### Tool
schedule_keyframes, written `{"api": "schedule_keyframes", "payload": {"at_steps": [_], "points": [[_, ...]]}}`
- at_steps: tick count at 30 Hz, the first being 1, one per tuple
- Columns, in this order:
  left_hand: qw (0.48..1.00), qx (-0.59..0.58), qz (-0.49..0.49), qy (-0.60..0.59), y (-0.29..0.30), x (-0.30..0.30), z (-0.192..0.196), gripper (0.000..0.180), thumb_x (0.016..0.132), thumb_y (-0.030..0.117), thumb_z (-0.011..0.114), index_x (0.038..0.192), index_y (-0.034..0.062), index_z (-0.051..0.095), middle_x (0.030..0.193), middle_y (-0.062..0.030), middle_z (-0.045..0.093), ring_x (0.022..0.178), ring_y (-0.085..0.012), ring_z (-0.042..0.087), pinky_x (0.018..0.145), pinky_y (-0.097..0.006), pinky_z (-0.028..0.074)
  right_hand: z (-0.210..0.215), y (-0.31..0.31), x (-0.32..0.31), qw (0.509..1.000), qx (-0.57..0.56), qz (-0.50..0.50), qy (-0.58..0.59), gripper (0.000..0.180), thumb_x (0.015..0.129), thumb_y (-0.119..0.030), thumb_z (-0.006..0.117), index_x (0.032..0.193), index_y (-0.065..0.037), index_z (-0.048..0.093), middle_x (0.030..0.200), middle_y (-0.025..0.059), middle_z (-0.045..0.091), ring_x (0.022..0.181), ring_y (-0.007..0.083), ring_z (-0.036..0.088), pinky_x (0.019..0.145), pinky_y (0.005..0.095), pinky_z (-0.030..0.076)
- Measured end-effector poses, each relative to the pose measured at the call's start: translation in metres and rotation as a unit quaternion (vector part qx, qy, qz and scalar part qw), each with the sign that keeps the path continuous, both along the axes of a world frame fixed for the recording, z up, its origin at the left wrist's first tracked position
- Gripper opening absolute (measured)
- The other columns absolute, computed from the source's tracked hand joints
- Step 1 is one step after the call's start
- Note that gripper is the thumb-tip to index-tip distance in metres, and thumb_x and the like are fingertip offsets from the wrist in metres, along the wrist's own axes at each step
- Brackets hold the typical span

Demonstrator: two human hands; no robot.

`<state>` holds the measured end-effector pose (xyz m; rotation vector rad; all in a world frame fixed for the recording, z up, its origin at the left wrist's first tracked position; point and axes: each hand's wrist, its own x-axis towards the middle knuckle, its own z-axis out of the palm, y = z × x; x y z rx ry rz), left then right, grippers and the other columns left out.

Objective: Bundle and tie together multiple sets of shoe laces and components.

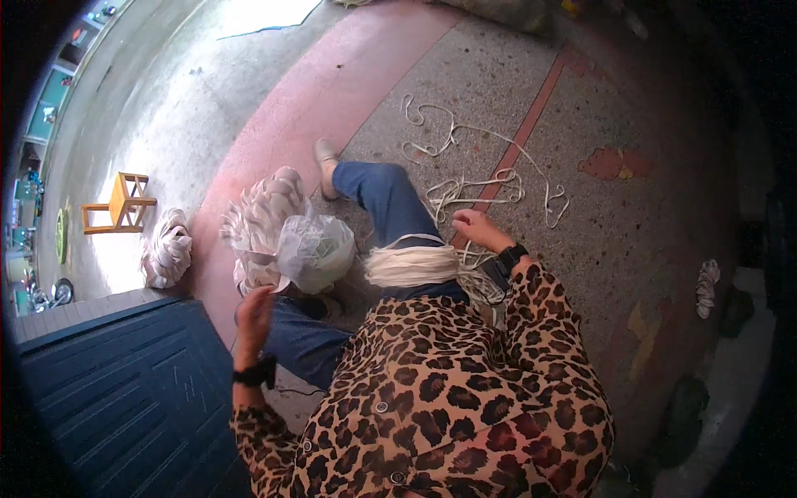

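Observation:
My left hand (255, 322) is raised at the near edge of a pile of pale, folded fabric-like pieces (264, 212). Its fingers are bunched and blurred, so whether they hold anything is unclear. My right hand (483, 229) is above the floor just right of my right knee, its fingers curled closed; what is in them, if anything, is hidden. Across my right thigh lies a thick bundle of cream strips (411, 266). Loose white cord (477, 189) trails in loops over the floor beyond my right hand. A translucent white plastic bag (318, 251) rests against the pale pile.
A small wooden stool (122, 204) stands at the left beside another pale coiled bundle (168, 249). The blue panelled door (133, 398) fills the lower left. At the far right a small twisted pale bundle (706, 288) lies on the speckled floor.

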<state>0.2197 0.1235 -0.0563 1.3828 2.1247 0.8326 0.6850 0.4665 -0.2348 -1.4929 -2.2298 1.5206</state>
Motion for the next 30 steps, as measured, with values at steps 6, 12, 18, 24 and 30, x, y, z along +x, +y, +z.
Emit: {"api": "schedule_keyframes", "payload": {"at_steps": [6, 12, 18, 24, 30], "points": [[0.885, 0.119, 0.439, -0.101, -0.259, -0.094, 0.009, 0.026, 0.098, 0.014, 0.061, 0.120, 0.0011, 0.064, 0.091, -0.0028, 0.065, 0.074, -0.0103, 0.058, 0.067, -0.026, 0.049, 0.001, 0.041, 0.006, 0.988, 0.104, 0.064, -0.095, 0.033, 0.092, -0.023, 0.059, 0.110, 0.005, 0.066, 0.100, 0.0214, 0.069, 0.093, 0.0320, 0.067, 0.081, 0.0418, 0.051], [0.777, 0.198, 0.586, -0.121, -0.379, -0.107, 0.026, 0.029, 0.099, 0.018, 0.059, 0.123, 0.0025, 0.059, 0.082, 0.0009, 0.057, 0.066, -0.0087, 0.052, 0.059, -0.025, 0.045, -0.024, 0.017, 0.049, 0.975, 0.131, 0.065, -0.167, 0.029, 0.090, -0.021, 0.061, 0.101, 0.006, 0.067, 0.091, 0.0198, 0.069, 0.084, 0.0306, 0.067, 0.075, 0.0427, 0.051], [0.859, 0.233, 0.418, -0.180, -0.208, -0.173, 0.059, 0.024, 0.099, 0.014, 0.059, 0.121, 0.0022, 0.060, 0.087, 0.0004, 0.060, 0.071, -0.0081, 0.055, 0.067, -0.023, 0.049, -0.046, -0.058, 0.140, 0.980, -0.057, -0.022, -0.188, 0.025, 0.095, -0.022, 0.057, 0.089, 0.002, 0.064, 0.076, 0.0132, 0.061, 0.069, 0.0258, 0.057, 0.067, 0.0417, 0.047], [0.923, 0.148, 0.304, -0.183, -0.176, -0.135, 0.074, 0.022, 0.099, 0.016, 0.062, 0.118, 0.0049, 0.063, 0.090, -0.0003, 0.063, 0.074, -0.0092, 0.060, 0.069, -0.024, 0.051, -0.059, -0.124, 0.163, 0.964, -0.148, -0.038, -0.217, 0.024, 0.095, -0.021, 0.060, 0.086, -0.001, 0.067, 0.069, 0.0071, 0.060, 0.065, 0.0185, 0.055, 0.062, 0.0372, 0.046], [0.931, 0.084, 0.317, -0.159, -0.152, -0.154, 0.094, 0.022, 0.099, 0.015, 0.060, 0.118, 0.0052, 0.063, 0.089, -0.0007, 0.063, 0.073, -0.0088, 0.059, 0.066, -0.023, 0.050, -0.084, -0.127, 0.113, 0.966, -0.151, 0.020, -0.209, 0.025, 0.095, -0.023, 0.060, 0.093, 0.001, 0.069, 0.074, 0.0106, 0.064, 0.066, 0.0198, 0.058, 0.064, 0.0399, 0.047]]}}
